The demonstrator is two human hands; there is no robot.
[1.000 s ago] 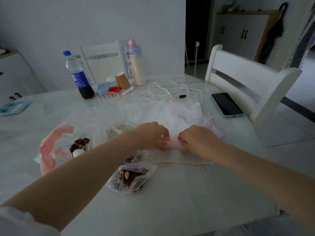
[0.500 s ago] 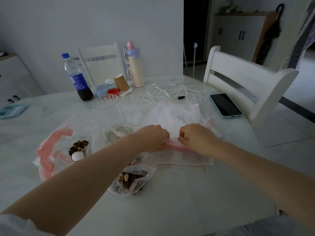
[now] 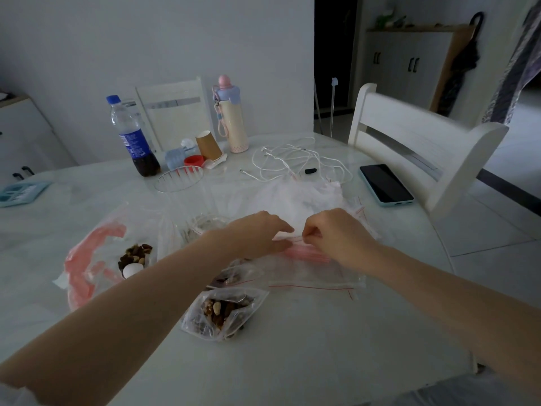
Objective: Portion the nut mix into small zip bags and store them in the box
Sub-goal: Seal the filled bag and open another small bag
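- Two hands: my left hand (image 3: 260, 232) and right hand (image 3: 336, 235) each pinch one empty zip bag (image 3: 288, 238).
- Two filled bags (image 3: 225, 313) lie nearer me.

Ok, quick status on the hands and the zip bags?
Left hand and right hand pinching an empty zip bag. One filled bag nearest. Nothing blocking.

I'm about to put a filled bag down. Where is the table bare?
Bare table lies near the front edge, below the filled zip bag and between both forearms. The middle is crowded: loose nut mix, empty bags, cables.
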